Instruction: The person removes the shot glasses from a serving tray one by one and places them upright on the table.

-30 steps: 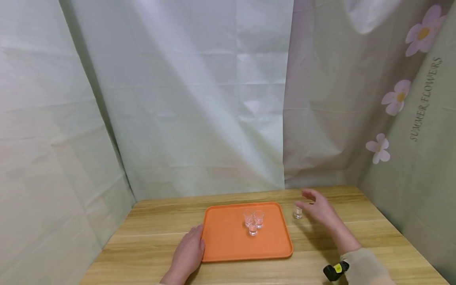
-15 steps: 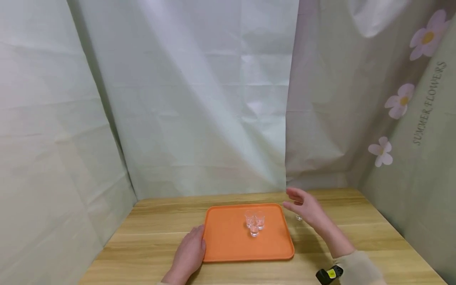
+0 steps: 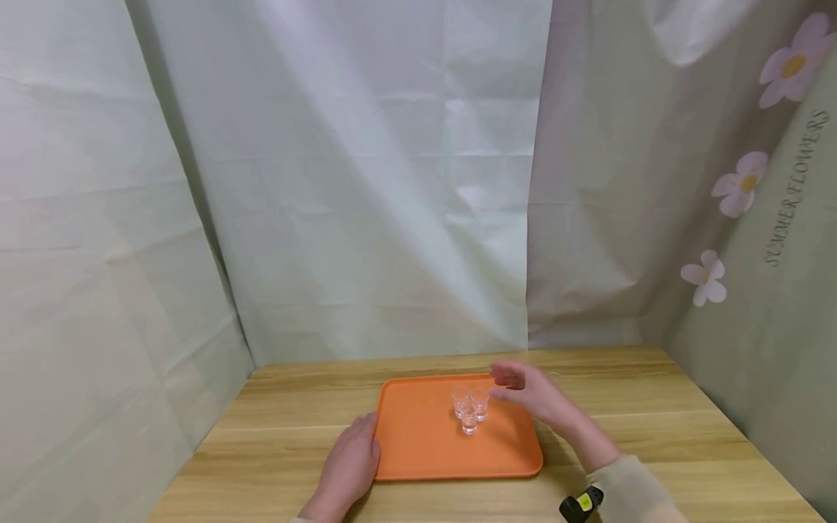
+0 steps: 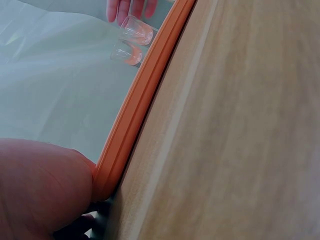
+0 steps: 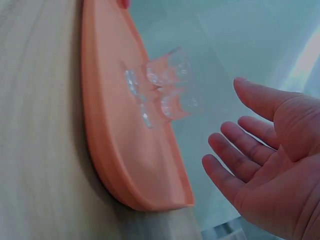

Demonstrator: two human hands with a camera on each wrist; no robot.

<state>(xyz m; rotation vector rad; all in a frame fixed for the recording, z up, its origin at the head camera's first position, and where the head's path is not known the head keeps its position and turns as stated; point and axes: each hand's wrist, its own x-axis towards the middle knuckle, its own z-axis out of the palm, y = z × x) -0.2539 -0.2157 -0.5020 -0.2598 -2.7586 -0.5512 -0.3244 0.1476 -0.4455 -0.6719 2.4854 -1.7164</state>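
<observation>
Three small clear shot glasses [image 3: 468,423] stand upright in a tight cluster on the orange tray [image 3: 418,457]. My right hand [image 3: 532,396] hovers at their right, above the tray's right side, thumb and fingers spread apart with nothing between them. In the right wrist view, its palm [image 5: 290,165] faces the glasses [image 5: 175,102] across a gap. My left hand [image 3: 349,457] lies against the tray's left edge, fingers extended along it. From the left wrist, the base of that hand [image 4: 45,185] shows at the tray's corner; its fingers are mostly hidden.
Another shot glass, right of the tray, is almost wholly hidden behind my right hand. The wood-grain table [image 3: 261,436] ends at pale hanging cloth [image 3: 366,218] at the back and both sides. A black wrist device [image 3: 580,503] hangs below my right sleeve.
My right hand has moved left from beside the separate glass to over the tray's right side, carrying nothing. My left hand stays at the tray's edge, and the clustered glasses keep their places.
</observation>
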